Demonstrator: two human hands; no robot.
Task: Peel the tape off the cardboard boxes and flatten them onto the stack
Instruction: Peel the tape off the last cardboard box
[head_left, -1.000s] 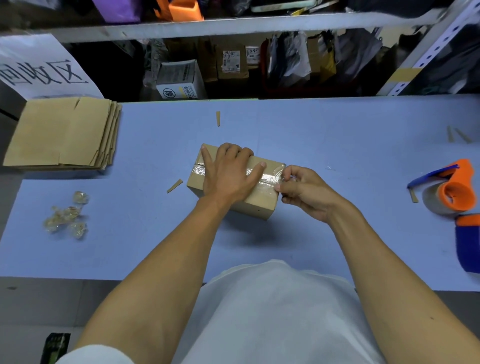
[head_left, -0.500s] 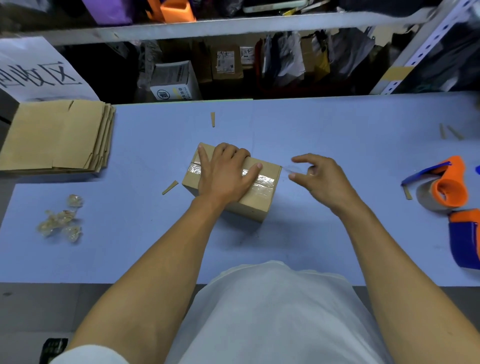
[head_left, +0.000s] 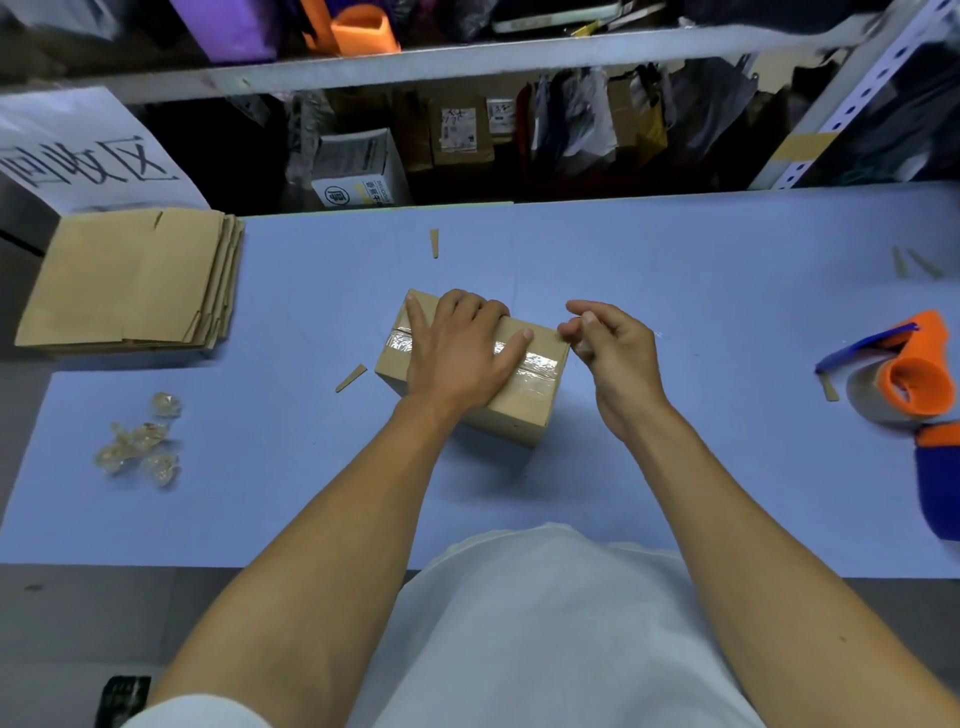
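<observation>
A small closed cardboard box sits in the middle of the blue table. Clear tape runs along its top seam and over both ends. My left hand lies flat on the box top with the fingers spread, pressing it down. My right hand hovers at the box's right end with curled fingers, and its fingertips meet close to the top right edge near the tape end. Whether they pinch the tape I cannot tell. The stack of flattened boxes lies at the far left.
Several crumpled balls of clear tape lie at the left front. An orange tape dispenser and a blue object sit at the right edge. Cardboard slivers are scattered about. Cluttered shelves rise behind the table.
My right hand left the tape end, swung out to the right with its fingers apart, then came back to the box's right edge. The left hand stayed flat on the box.
</observation>
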